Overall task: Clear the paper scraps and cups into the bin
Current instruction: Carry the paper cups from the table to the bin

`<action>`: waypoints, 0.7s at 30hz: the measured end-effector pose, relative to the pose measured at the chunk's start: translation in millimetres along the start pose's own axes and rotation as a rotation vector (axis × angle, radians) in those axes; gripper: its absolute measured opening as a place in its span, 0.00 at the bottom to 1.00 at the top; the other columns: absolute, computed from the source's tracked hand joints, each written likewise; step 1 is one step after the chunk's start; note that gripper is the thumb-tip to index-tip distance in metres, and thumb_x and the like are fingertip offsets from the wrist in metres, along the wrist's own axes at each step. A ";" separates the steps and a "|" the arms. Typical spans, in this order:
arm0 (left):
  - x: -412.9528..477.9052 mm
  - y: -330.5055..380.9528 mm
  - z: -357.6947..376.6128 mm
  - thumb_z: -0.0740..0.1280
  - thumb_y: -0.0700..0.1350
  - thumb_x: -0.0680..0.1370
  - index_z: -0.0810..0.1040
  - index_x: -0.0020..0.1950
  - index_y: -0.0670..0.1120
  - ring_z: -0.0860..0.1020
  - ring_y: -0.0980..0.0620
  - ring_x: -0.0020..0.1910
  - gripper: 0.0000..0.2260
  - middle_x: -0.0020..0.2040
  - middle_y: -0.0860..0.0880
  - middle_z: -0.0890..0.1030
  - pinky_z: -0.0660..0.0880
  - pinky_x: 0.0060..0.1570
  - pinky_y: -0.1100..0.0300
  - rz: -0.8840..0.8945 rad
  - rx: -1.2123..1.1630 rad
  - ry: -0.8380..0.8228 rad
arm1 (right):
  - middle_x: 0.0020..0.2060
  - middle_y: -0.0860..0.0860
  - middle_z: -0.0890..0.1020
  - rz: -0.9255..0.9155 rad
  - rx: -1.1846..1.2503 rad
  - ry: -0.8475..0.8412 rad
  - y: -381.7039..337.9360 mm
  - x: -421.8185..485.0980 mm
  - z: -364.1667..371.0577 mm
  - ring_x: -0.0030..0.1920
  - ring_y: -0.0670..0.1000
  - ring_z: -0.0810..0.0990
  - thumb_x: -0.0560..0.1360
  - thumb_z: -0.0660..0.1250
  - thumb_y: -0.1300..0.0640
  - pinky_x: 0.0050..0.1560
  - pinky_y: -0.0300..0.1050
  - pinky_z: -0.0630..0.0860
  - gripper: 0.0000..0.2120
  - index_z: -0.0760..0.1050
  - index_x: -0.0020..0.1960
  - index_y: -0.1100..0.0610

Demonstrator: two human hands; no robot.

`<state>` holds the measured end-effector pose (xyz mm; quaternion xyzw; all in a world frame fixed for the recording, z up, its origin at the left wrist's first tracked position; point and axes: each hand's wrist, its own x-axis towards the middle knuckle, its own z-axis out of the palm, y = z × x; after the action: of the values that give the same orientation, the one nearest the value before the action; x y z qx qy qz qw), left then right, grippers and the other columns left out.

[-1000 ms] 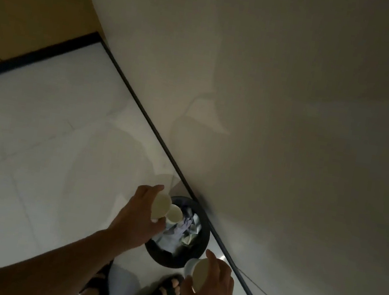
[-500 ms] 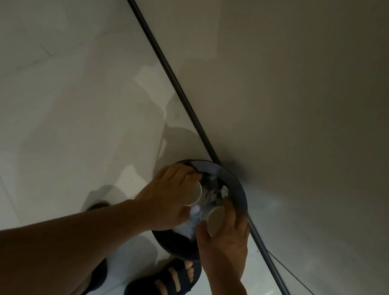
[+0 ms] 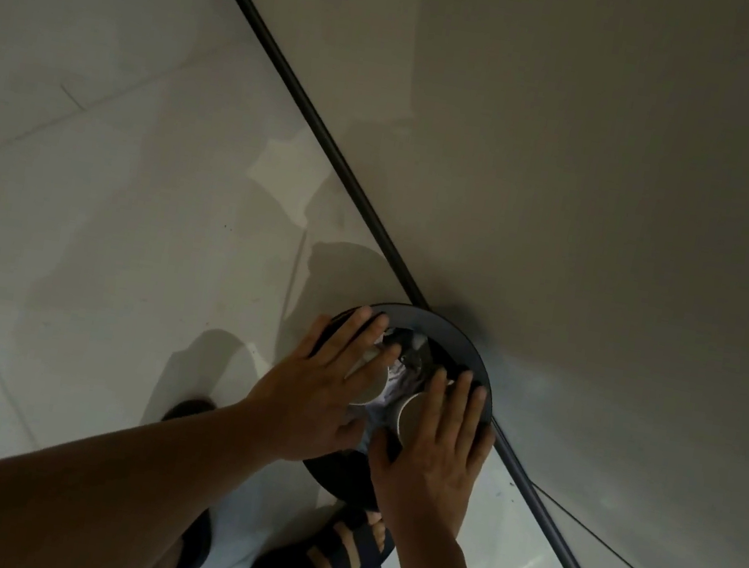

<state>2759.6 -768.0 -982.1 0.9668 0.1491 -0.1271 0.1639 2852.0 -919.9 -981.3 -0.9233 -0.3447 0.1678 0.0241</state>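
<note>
A round black bin [image 3: 455, 334] stands on the floor against the wall, with crumpled paper scraps [image 3: 405, 367] inside. Both my hands are spread flat over its mouth. My left hand [image 3: 322, 390] lies with straight fingers on top of a pale paper cup [image 3: 376, 385]. My right hand [image 3: 438, 444] lies the same way on a second paper cup [image 3: 410, 416]. Both cups sit inside the bin's rim, side by side, mostly covered by my fingers. How deep they sit is hidden.
A grey wall [image 3: 598, 171] rises to the right, edged by a dark skirting strip [image 3: 303, 98]. Pale glossy floor tiles [image 3: 108, 195] spread to the left. My feet in dark sandals [image 3: 321, 563] stand just in front of the bin.
Both hands came down from above the bin into its mouth with the cups. The curled grips have opened, and the fingers now lie straight on the cups. The view has tilted closer to the bin.
</note>
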 end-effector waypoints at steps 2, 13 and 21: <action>-3.2 -1.1 -10.8 0.58 0.65 0.74 0.55 0.79 0.47 0.47 0.41 0.78 0.38 0.79 0.41 0.49 0.52 0.72 0.41 0.002 0.031 -0.041 | 0.78 0.55 0.47 0.016 0.040 -0.044 -2.2 -3.0 -9.2 0.78 0.57 0.41 0.73 0.67 0.40 0.75 0.61 0.46 0.45 0.47 0.79 0.53; -58.9 45.6 -176.6 0.52 0.64 0.77 0.45 0.79 0.48 0.37 0.44 0.77 0.36 0.79 0.45 0.40 0.45 0.74 0.43 0.046 0.048 -0.119 | 0.76 0.47 0.31 0.089 0.207 -0.168 -29.4 -78.2 -172.8 0.75 0.50 0.28 0.74 0.60 0.34 0.75 0.52 0.35 0.46 0.32 0.76 0.46; -101.3 101.8 -323.1 0.52 0.65 0.77 0.39 0.79 0.51 0.33 0.49 0.76 0.37 0.78 0.49 0.37 0.39 0.73 0.48 0.160 0.030 -0.158 | 0.75 0.49 0.30 0.298 0.173 -0.109 -38.7 -163.3 -317.9 0.73 0.52 0.25 0.75 0.54 0.32 0.75 0.54 0.36 0.43 0.31 0.77 0.46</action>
<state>2763.3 -770.2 -628.6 0.9650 0.0561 -0.1914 0.1701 2816.2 -973.0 -627.5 -0.9481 -0.1893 0.2484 0.0597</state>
